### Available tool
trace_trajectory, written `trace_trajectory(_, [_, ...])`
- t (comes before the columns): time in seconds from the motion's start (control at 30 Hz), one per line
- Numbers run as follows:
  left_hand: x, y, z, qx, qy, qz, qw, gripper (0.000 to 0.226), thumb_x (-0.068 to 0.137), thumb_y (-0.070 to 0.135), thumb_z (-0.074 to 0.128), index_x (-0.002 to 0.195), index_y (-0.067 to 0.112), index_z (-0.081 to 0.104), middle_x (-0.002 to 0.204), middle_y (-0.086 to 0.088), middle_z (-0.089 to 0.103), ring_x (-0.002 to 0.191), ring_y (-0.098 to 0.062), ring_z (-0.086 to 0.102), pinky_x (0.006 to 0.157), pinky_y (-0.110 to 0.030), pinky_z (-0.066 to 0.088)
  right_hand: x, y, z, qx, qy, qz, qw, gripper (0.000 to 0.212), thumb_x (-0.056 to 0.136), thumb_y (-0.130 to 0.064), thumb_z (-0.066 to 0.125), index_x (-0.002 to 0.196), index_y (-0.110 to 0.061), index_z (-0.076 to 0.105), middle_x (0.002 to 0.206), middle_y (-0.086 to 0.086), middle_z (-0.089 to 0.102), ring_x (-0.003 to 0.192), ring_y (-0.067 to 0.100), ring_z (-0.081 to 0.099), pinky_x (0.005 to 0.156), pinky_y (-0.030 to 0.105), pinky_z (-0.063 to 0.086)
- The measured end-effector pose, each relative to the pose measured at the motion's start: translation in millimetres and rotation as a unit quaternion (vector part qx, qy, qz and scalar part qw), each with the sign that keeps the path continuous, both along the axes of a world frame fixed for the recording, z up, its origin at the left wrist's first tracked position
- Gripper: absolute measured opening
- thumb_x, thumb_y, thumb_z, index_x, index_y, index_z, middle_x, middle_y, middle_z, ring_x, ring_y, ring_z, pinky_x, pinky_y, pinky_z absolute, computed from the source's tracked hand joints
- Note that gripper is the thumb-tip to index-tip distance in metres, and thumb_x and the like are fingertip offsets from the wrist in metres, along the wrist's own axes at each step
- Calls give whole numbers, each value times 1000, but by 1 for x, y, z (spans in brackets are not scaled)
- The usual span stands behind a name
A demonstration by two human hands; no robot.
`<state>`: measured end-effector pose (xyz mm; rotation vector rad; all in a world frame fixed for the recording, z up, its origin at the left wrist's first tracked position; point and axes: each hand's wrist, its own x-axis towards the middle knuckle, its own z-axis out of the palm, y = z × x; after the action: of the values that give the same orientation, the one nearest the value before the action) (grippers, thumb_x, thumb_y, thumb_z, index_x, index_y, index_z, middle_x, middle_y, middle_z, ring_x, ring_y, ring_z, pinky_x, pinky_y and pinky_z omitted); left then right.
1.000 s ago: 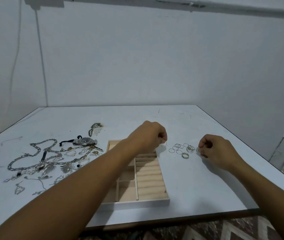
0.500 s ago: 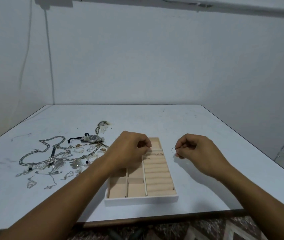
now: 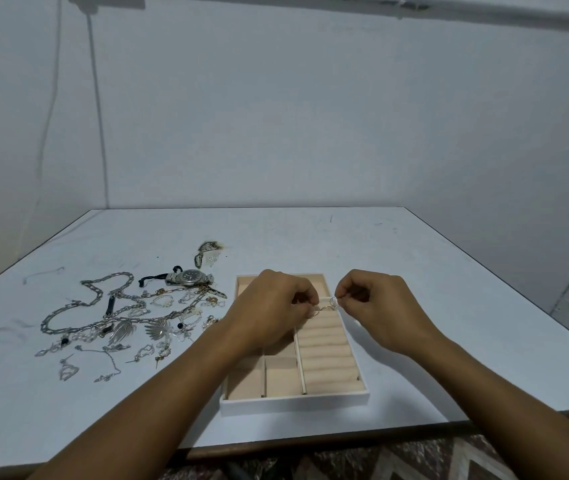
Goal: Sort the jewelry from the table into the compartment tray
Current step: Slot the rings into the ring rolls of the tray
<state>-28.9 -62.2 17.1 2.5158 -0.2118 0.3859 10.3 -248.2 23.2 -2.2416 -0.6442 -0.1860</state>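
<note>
A white compartment tray (image 3: 295, 401) with beige lining lies near the table's front edge. Both hands hover over its far ring-roll section. My left hand (image 3: 271, 315) pinches a thin ring (image 3: 316, 310) down at the top ring rolls. My right hand (image 3: 380, 311) pinches another thin ring (image 3: 333, 301) just above the tray's right rim. A further small ring (image 3: 326, 308) sits in the rolls between the two hands. The loose rings seen earlier on the table right of the tray are hidden behind my right hand.
A pile of jewelry (image 3: 127, 317) with chains, pendants and earrings spreads left of the tray. A wristwatch (image 3: 191, 277) lies at its far side, and a small brooch-like piece (image 3: 207, 252) beyond. The table's front edge (image 3: 311, 445) is close.
Both hands drew in from the loose rings on the right to the tray's far end, each pinching a ring. The view shifted right and closer.
</note>
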Motion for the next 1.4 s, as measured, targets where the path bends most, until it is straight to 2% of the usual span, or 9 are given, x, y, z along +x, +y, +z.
trace_trajectory(0.33, [-1,4,-1,24,-5,-6,1000,7,84,30,70,89,27,74,77,9,73,73,-3,63,69,-20,48,1,5,-2,-14,-10,7,1000,13,86,-6,65,80,-16,70,71,-6,69,68,5,62,63,13,47])
trace_trajectory(0.53, [-3,6,-1,60,-20,-24,998,11,86,29,66,93,26,74,78,9,72,71,-2,59,65,-17,41,0,4,-3,-22,-13,6,1000,12,86,-5,63,82,-14,71,72,-5,69,70,3,61,63,9,46])
trace_trajectory(0.67, [-4,6,-2,85,-35,-47,995,16,90,29,62,100,26,74,89,6,72,84,-8,57,75,-23,42,0,4,-4,-25,-14,7,1000,13,86,-5,63,82,-15,71,71,-6,69,69,2,62,65,14,48])
trace_trajectory(0.8, [-5,5,-4,103,-47,-59,992,19,91,27,60,104,25,74,94,3,71,92,-14,58,82,-30,45,1,3,-5,-25,-19,8,999,13,86,-5,63,82,-14,71,71,-7,69,70,2,61,64,12,47])
trace_trajectory(1.03, [-5,3,-5,102,-51,-64,991,22,90,22,59,106,25,74,96,3,71,95,-15,58,83,-29,44,2,2,-5,-23,-13,5,1000,14,85,-6,65,80,-18,70,73,-7,69,70,5,62,65,15,48])
trace_trajectory(1.23, [-5,-1,-10,124,-82,-55,987,27,86,22,56,106,28,74,93,7,64,97,-12,48,80,-25,39,2,1,-6,-22,-17,4,1000,12,85,-6,66,81,-16,71,72,-9,68,69,6,63,65,14,48])
trace_trajectory(1.4, [-6,-4,-11,164,-107,-65,979,26,85,34,54,99,31,76,84,9,64,88,-14,49,76,-33,40,2,0,-7,-26,-16,3,1000,13,85,-7,66,80,-18,71,72,-9,68,69,6,63,65,13,48])
